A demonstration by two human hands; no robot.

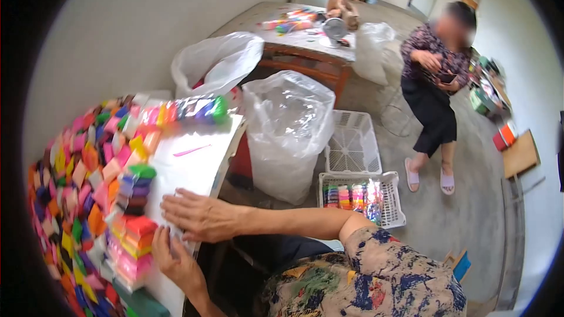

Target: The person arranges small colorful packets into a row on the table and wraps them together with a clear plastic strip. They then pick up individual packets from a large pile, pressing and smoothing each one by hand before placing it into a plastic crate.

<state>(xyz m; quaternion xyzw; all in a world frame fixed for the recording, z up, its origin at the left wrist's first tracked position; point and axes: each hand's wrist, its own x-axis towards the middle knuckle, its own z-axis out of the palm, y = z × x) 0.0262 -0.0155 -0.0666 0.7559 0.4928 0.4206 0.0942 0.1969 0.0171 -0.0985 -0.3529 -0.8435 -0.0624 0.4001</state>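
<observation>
My right hand [202, 214] lies flat, fingers stretched out, on the white tabletop [185, 167], with fingertips close to a stack of small coloured packets. Below it in the view, my left hand [179, 264] is open, its fingers beside a row of red, orange, yellow and pink packets [132, 243] and seeming to touch its edge. Next to that row is a short stack of green, blue and dark packets [136, 188]. A large heap of loose coloured packets [82, 199] covers the table's far side. A clear-wrapped row of packets [188, 111] and a pink strip [192, 151] lie nearby.
Clear plastic bags [288, 141] stand beside the table. White crates [352, 141] sit on the floor, one holding wrapped coloured packets [352, 196]. Behind is another table [252, 20] with packets and a small fan [335, 29]. A person [437, 76] stands at the right.
</observation>
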